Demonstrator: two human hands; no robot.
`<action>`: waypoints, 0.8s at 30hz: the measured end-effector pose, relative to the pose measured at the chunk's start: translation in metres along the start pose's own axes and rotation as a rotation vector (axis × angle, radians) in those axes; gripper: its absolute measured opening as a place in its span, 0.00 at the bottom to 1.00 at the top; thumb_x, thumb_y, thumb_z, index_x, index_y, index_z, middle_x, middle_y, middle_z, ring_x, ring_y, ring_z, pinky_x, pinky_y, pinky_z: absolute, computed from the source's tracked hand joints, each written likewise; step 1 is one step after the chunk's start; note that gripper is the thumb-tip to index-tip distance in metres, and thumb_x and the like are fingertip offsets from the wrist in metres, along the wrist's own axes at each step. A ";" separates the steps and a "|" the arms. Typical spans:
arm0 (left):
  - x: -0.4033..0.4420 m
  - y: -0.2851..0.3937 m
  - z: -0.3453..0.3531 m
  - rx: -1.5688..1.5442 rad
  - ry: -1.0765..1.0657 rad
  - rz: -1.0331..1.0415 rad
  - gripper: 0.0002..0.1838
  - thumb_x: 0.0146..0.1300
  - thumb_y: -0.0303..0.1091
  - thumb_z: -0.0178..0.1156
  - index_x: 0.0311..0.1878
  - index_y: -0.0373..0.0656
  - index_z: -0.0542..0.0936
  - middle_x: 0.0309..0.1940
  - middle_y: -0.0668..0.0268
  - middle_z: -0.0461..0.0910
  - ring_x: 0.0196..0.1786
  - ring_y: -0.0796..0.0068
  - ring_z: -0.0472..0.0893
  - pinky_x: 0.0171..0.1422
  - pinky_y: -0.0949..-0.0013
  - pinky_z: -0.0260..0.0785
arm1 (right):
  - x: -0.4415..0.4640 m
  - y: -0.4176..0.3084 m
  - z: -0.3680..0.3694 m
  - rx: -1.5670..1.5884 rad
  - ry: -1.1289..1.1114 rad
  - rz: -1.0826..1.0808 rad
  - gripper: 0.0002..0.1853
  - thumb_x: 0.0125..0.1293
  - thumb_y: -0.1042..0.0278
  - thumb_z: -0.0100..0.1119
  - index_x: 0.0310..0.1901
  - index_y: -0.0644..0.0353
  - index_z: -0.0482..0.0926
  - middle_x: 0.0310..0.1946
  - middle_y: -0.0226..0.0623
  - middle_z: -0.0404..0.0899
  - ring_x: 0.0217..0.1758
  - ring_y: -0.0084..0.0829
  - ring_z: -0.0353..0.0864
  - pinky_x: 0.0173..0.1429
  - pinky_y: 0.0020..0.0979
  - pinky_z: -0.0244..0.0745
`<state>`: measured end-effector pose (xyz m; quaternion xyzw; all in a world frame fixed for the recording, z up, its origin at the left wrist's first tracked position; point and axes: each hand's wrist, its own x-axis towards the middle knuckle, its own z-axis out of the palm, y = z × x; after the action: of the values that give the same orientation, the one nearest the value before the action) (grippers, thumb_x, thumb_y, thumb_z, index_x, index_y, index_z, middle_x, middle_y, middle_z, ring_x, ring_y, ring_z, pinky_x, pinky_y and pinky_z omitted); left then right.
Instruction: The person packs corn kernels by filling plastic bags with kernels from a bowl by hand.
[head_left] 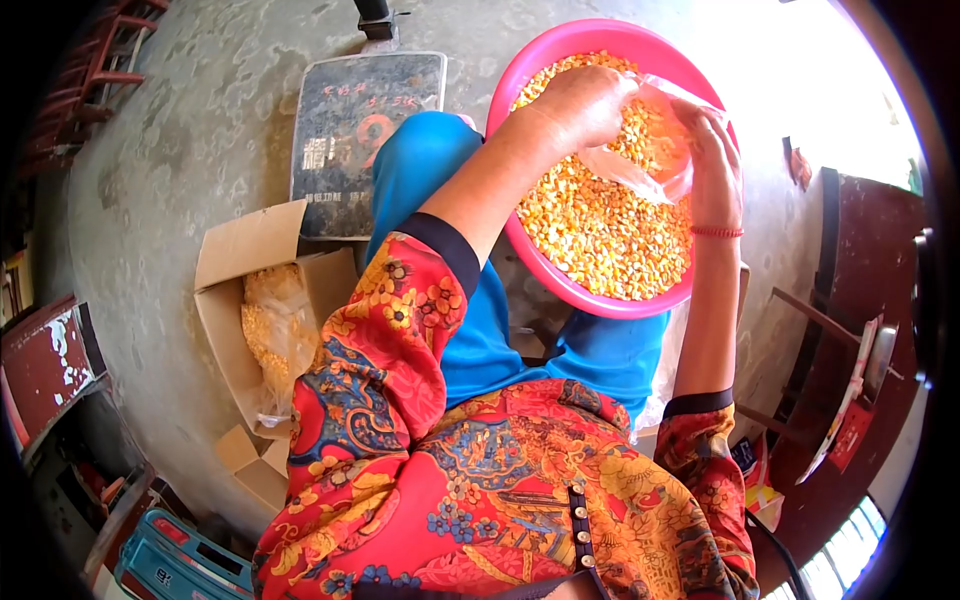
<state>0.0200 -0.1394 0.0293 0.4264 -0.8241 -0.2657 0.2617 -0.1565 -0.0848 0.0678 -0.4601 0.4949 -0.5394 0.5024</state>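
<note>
A wide pink basin (510, 80) full of loose yellow corn kernels (600, 240) sits in front of my knees. Over the kernels is a thin clear plastic bag (675, 180), with some corn showing in or through it. My left hand (590, 105) is closed in a fist at the bag's far left edge, knuckles up. On the opposite side, my right hand (715, 165), with a red bracelet at the wrist, grips the bag's rim with bent fingers. The bag's mouth spreads between both hands. How much corn is inside it is hard to make out.
A cardboard box (220, 250) holding a clear bag of corn (275, 330) stands at my left. Beyond it a dark platform scale (330, 130) lies on the concrete floor (170, 180). Dark red wooden furniture (870, 240) stands at the right, a teal case (175, 555) at lower left.
</note>
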 end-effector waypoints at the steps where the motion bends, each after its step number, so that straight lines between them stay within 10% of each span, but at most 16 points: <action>1: -0.001 0.001 -0.001 -0.020 0.035 0.028 0.16 0.54 0.30 0.52 0.46 0.45 0.79 0.37 0.51 0.79 0.41 0.53 0.79 0.49 0.55 0.70 | -0.002 -0.001 0.002 -0.326 0.007 -0.147 0.12 0.66 0.68 0.49 0.46 0.62 0.77 0.42 0.34 0.78 0.52 0.27 0.73 0.56 0.27 0.69; 12: 0.000 0.002 -0.003 -0.104 0.038 0.030 0.18 0.51 0.27 0.54 0.48 0.44 0.78 0.36 0.50 0.79 0.41 0.52 0.78 0.48 0.56 0.70 | 0.001 0.035 -0.044 -0.779 0.463 -0.321 0.24 0.56 0.66 0.62 0.55 0.56 0.69 0.54 0.41 0.65 0.58 0.37 0.67 0.61 0.37 0.66; 14: 0.000 0.002 -0.002 -0.125 0.058 0.041 0.17 0.52 0.26 0.54 0.48 0.44 0.78 0.36 0.50 0.79 0.41 0.52 0.78 0.48 0.56 0.70 | 0.009 0.058 -0.072 -0.669 0.420 -0.300 0.21 0.58 0.66 0.61 0.53 0.59 0.72 0.49 0.39 0.72 0.50 0.31 0.73 0.56 0.33 0.70; 16: 0.001 0.003 0.000 -0.145 0.146 0.026 0.17 0.52 0.25 0.54 0.48 0.44 0.77 0.37 0.50 0.79 0.40 0.52 0.79 0.47 0.57 0.71 | 0.009 0.059 -0.080 -0.103 0.106 0.173 0.14 0.61 0.67 0.58 0.48 0.62 0.76 0.39 0.33 0.78 0.40 0.22 0.75 0.48 0.25 0.72; 24: 0.003 0.009 -0.008 -0.108 0.238 0.069 0.18 0.52 0.25 0.55 0.48 0.43 0.78 0.33 0.50 0.79 0.35 0.55 0.80 0.41 0.60 0.72 | 0.011 0.029 -0.089 0.421 0.148 0.121 0.11 0.68 0.70 0.46 0.44 0.66 0.76 0.19 0.23 0.65 0.20 0.16 0.63 0.28 0.19 0.67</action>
<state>0.0191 -0.1394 0.0415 0.4115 -0.7860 -0.2479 0.3892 -0.2430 -0.0895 0.0315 -0.2738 0.4338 -0.6318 0.5811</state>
